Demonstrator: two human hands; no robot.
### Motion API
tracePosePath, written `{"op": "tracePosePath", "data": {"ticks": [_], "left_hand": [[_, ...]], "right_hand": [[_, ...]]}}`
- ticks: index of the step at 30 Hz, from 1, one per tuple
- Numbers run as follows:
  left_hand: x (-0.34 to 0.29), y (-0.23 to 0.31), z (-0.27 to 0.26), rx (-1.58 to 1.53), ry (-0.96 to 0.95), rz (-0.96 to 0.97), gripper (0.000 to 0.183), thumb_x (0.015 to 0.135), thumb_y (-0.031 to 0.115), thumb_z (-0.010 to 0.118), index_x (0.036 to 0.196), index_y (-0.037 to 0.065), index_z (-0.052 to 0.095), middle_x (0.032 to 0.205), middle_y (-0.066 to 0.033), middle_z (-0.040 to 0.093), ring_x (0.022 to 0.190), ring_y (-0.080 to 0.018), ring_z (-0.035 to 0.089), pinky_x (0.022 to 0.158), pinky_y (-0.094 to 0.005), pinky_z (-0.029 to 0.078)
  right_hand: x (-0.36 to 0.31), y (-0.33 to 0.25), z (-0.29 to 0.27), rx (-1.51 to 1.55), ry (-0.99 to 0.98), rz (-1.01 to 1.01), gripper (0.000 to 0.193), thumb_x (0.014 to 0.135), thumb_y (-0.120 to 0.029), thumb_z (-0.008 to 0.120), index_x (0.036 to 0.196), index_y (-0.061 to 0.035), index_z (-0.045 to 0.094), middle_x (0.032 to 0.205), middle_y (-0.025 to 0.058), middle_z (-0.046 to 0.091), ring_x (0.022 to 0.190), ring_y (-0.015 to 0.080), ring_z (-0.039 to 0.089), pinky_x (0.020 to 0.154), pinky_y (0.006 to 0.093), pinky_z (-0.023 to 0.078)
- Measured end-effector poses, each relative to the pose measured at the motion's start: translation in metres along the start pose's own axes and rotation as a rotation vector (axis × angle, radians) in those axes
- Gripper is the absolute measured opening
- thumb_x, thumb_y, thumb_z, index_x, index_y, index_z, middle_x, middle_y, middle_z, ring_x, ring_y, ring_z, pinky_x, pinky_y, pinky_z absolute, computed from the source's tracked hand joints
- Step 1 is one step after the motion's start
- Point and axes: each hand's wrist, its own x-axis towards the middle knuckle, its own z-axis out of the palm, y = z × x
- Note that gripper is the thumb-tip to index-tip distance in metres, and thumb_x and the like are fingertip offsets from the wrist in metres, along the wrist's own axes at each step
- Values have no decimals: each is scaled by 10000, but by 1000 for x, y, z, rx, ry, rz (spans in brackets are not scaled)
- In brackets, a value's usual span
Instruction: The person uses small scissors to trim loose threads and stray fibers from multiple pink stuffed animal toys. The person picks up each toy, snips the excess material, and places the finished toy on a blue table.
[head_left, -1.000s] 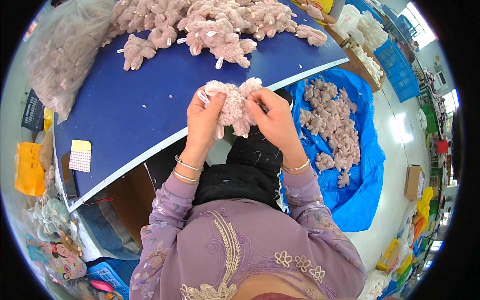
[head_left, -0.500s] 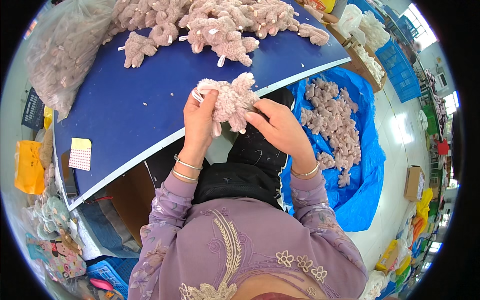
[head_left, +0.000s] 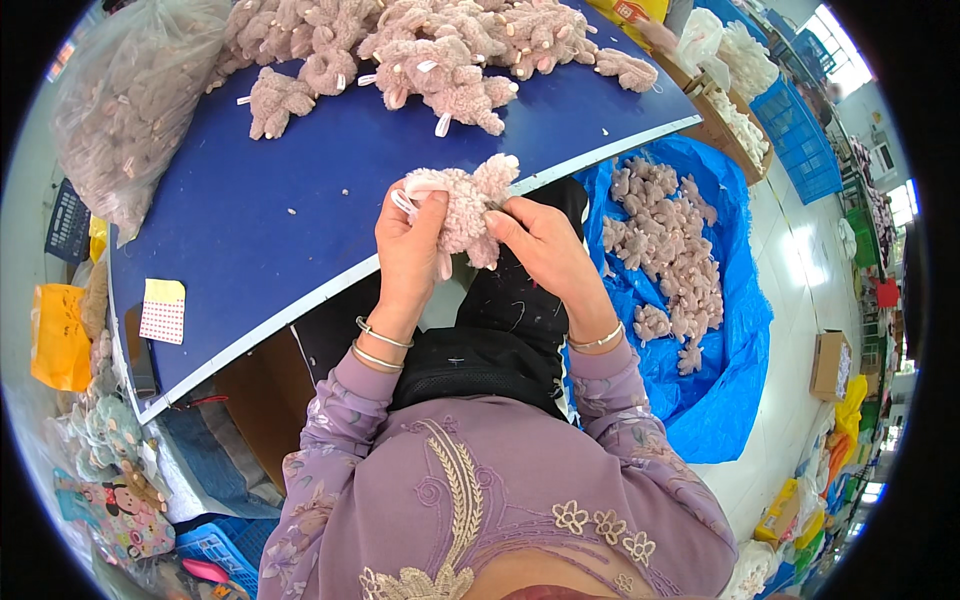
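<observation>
A small pink fluffy plush toy [head_left: 468, 215] is held up over the table's near edge, with a white loop tag on its left side. My left hand [head_left: 411, 240] is closed around the toy's left end, thumb pressed on top. From the right, my right hand [head_left: 548, 245] meets the toy with thumb and forefinger pinched together. A small greyish thing shows at those fingertips, against the fur; its kind cannot be made out.
Similar plush toys [head_left: 440, 70] are heaped on the blue table [head_left: 260, 200]. A clear bag [head_left: 130, 120] of more stands left. To my right, a blue plastic sack [head_left: 735, 370] holds plush pieces. A dotted sticker sheet [head_left: 162, 312] lies near the table's left corner.
Both hands and the toy have shifted slightly down. My right hand has drawn in a little to the left, its pinch still at the toy's right side.
</observation>
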Motion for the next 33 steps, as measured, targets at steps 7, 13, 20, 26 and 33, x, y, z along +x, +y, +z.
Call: {"op": "tracePosePath", "data": {"ticks": [7, 13, 20, 26, 33], "left_hand": [[2, -4, -7, -15, -45, -25, 159, 931, 81, 594, 1077, 30, 558, 962, -21, 612, 831, -67, 585, 741, -234, 496], [-1, -2, 0, 78, -161, -152, 170, 935, 116, 589, 1079, 27, 570, 951, -6, 615, 868, -65, 580, 710, -221, 485], [53, 19, 2, 483, -214, 2, 320, 934, 224, 570, 1187, 31, 535, 1083, -58, 633, 975, -118, 593, 741, -241, 488], [129, -16, 6, 1501, -216, 763, 535, 776, 175, 686, 1275, 73, 526, 1188, -148, 588, 1090, -306, 562, 861, -387, 494], [112, -7, -3, 1210, -399, 437, 300, 766, 87, 652, 1061, 64, 604, 1049, -153, 597, 948, -356, 594, 823, -398, 480]], "right_hand": [[-1, 11, -19, 658, 172, 51, 206, 973, -221, 528, 895, -33, 564, 660, -48, 440, 536, 20, 359, 463, 176, 278], [8, 14, -16, 98, 38, -94, 217, 861, -139, 682, 1009, 4, 614, 832, 31, 615, 763, 70, 523, 665, 244, 453], [-4, 31, -119, 1272, 6, -751, 630, 912, -521, 540, 1244, 13, 523, 943, 43, 596, 431, 73, 406, 397, 214, 307], [11, 35, -50, 871, 212, -34, 337, 1005, -264, 441, 1053, 24, 608, 717, 56, 574, 443, 33, 324, 390, 191, 253], [28, 48, -30, 539, 435, 70, 286, 987, -249, 508, 1090, 9, 579, 714, 16, 547, 451, 8, 324, 379, 167, 227]]}}
